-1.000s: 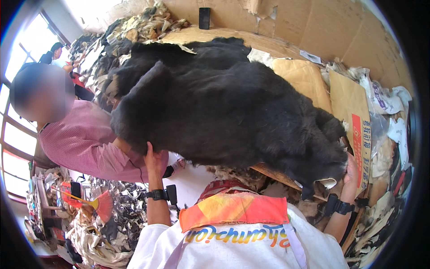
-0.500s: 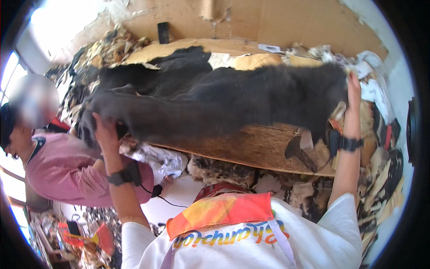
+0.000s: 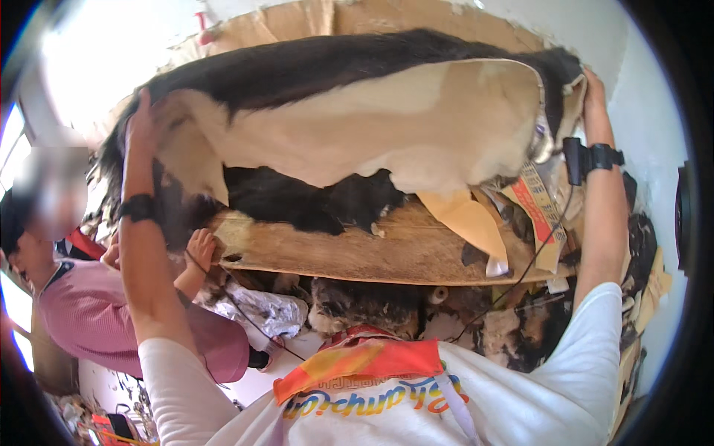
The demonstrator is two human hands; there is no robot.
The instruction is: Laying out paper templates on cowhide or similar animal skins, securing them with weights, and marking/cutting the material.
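A large black fur pelt is stretched out lengthwise in the air, its pale skin side facing me and the dark fur showing along the far edge. My left hand is closed around its left end. At the other end, my right hand grips the right edge, fingers partly hidden behind the hide. Beneath it, a smaller-looking piece of black fur lies on a worn wooden board. A yellow paper sheet sticks out from under the pelt on the board.
At my left a person in a pink checked top rests a hand by the board's left end. Fur scraps and a silvery plastic bag lie below the board. Cables run from my wrist straps. A white wall stands at right.
Both my hands have risen away from me with the pelt. It has turned from fur side toward me to pale skin side, uncovering more of the board. The co-worker's hand now shows.
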